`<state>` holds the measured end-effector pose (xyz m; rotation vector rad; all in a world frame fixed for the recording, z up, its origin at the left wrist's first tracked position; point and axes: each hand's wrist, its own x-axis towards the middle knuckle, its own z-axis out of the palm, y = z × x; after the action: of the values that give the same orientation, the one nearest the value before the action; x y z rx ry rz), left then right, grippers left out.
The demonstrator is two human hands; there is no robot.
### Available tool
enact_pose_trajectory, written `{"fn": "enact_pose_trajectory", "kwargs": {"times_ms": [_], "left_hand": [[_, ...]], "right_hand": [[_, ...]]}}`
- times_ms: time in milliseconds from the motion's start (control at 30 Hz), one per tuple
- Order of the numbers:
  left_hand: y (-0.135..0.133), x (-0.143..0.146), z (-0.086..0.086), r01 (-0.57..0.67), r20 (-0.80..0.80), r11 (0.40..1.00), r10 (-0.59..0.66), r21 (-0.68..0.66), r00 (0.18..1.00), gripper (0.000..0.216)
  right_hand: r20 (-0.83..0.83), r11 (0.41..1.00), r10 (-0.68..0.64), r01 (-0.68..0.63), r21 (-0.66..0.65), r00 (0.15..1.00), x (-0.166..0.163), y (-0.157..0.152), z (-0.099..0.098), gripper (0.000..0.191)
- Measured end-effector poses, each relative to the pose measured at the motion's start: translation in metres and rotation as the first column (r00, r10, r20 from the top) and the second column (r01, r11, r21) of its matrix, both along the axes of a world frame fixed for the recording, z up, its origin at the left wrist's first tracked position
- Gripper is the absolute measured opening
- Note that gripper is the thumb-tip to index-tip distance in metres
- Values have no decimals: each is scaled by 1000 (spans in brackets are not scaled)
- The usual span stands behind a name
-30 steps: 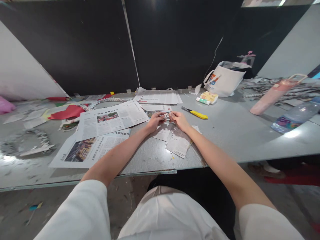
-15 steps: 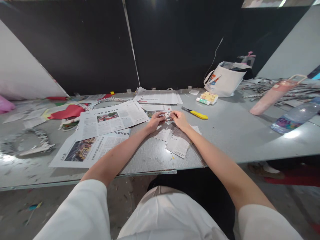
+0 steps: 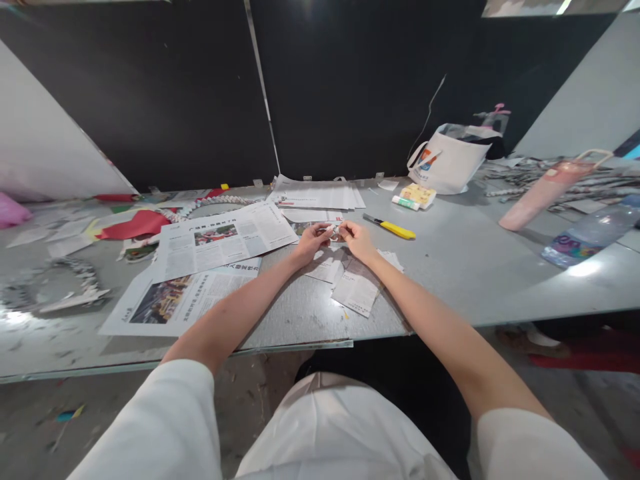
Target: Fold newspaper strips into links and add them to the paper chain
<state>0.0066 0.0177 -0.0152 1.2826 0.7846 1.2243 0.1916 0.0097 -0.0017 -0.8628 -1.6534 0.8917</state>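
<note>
Between both hands is a small folded paper piece (image 3: 335, 233), light grey and white, partly covered by fingers. My left hand (image 3: 313, 241) pinches it from the left. From the right, the fingertips of my right hand (image 3: 357, 239) are closed on its other side. Cut newspaper pieces (image 3: 357, 288) lie on the table just below the hands, partly under the right forearm. Left of the hands are printed newspaper sheets (image 3: 235, 233), overlapping each other. A yellow utility knife (image 3: 396, 229) rests right of my right hand.
A glue stick (image 3: 405, 203) lies by a yellow packet (image 3: 419, 195). Behind stands a white bag (image 3: 449, 160). Rightward are a pink tumbler (image 3: 545, 193) and a plastic bottle (image 3: 590, 233). Woven paper rings (image 3: 87, 277) and red paper (image 3: 133, 225) lie leftward. The table's front edge (image 3: 300, 345) is near.
Both hands stay in place, with small finger movements. The folded paper piece has turned slightly and shows less between the fingers. Everything else on the table is unmoved.
</note>
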Motion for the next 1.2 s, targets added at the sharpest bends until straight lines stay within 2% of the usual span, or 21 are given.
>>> {"fn": "enact_pose_trajectory", "kwargs": {"times_ms": [300,567,767,1000,1200], "left_hand": [[5,0,-4,-12,7,1000,12,14,1000,47],[-6,2,3,-38,-70,994,45,102,997,40],[-8,2,5,-84,-101,989,96,121,990,39],[-10,1,8,-110,-115,985,126,131,985,40],[-9,2,7,-129,-134,978,152,166,979,37]], "right_hand": [[-4,1000,-5,5,-3,1000,1,-4,2,36],[-15,998,16,-17,-56,1000,6,-3,4,51],[-33,995,18,-21,-95,999,3,0,0,45],[-51,987,-16,8,-159,999,1,6,-5,54],[43,985,-36,43,-169,998,3,2,-2,39]]}}
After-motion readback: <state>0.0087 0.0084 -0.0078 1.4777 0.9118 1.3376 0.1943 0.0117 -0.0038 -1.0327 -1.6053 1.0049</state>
